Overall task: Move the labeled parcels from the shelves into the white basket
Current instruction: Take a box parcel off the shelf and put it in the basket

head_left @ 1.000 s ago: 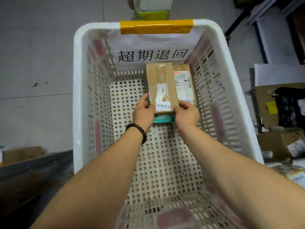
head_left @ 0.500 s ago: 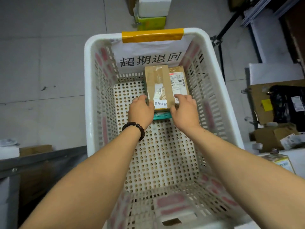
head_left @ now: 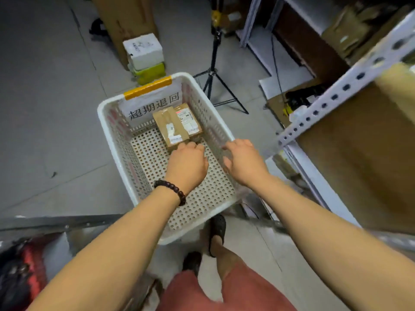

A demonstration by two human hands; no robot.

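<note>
Parcels down, both hands empty.
The parcels (head_left: 170, 129) sit packed against the white basket's (head_left: 150, 162) far wall, probably to save room. Left hand (head_left: 186, 163) and right hand (head_left: 244, 162) hover slack, gripping nothing.

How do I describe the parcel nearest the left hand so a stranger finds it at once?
Find the white basket on the floor. At its far end, below the paper sign, lie two brown parcels. Take the left parcel, taped lengthwise with a small sticker; its neighbour bears a large label.
</note>
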